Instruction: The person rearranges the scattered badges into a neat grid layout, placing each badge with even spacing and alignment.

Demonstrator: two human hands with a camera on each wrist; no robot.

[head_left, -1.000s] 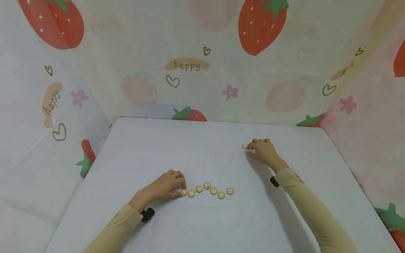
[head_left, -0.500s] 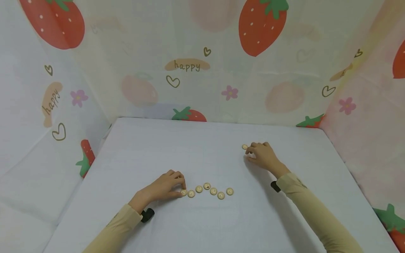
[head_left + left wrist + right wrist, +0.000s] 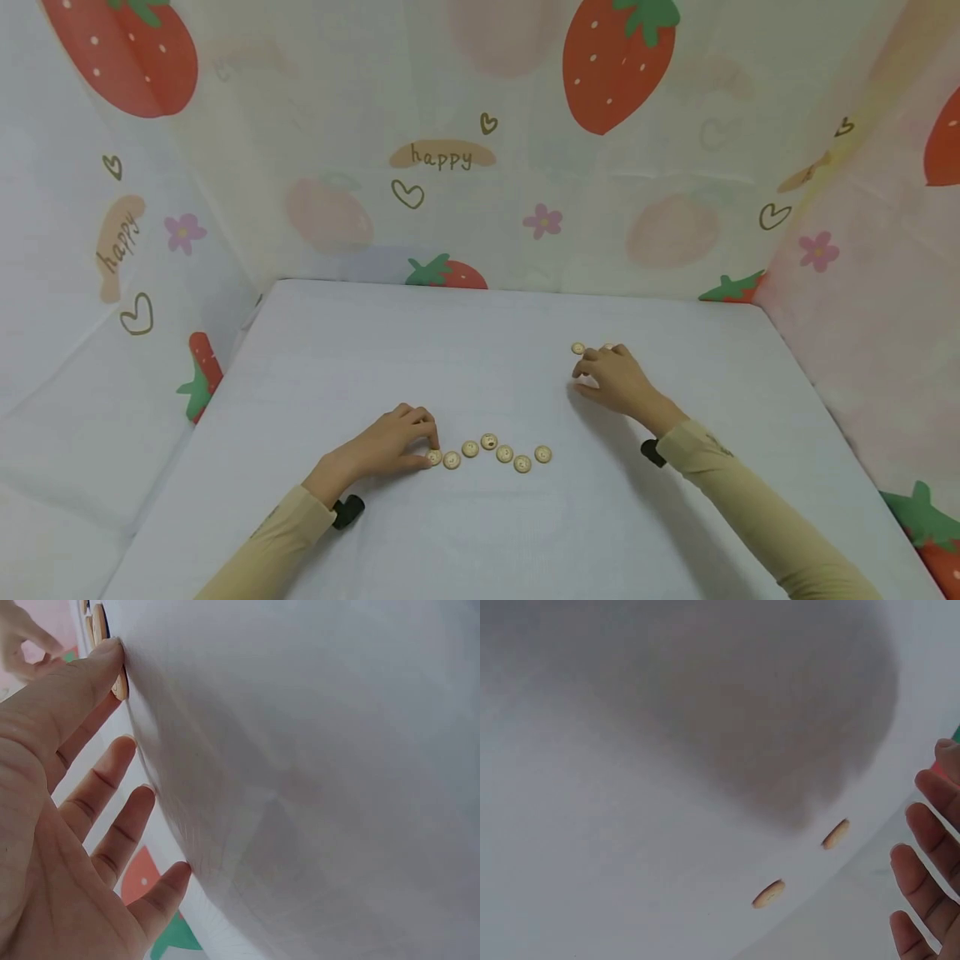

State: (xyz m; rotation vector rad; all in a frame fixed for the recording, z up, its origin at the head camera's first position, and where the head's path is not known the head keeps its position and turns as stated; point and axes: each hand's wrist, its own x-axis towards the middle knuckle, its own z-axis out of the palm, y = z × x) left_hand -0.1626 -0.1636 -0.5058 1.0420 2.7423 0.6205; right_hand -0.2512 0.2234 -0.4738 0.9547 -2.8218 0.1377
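Note:
At the near left, my left hand [image 3: 390,440] pinches a round tan wooden button [image 3: 121,687] between thumb and index finger, flat on the white table. Its other fingers spread loosely. This button is the left end of a zigzag row; the others, such as this wooden button [image 3: 489,442] with a dark mark, run rightward, slightly apart. My right hand [image 3: 617,381] hovers over the table farther back, fingers loosely bent and holding nothing. Just beyond it lie two more buttons, a left one [image 3: 577,348] and a right one [image 3: 609,345] partly hidden by the knuckles.
The white-covered table [image 3: 420,350] ends at a back edge against a cloth wall [image 3: 337,125] printed with strawberries, hearts and flowers. Similar cloth hangs at both sides. A black wrist camera [image 3: 349,512] sits under the left sleeve, another [image 3: 653,452] under the right.
My right hand has drawn back slightly toward me and left, away from the two far buttons, and the right one now shows behind the knuckles. The left hand and the row stay put.

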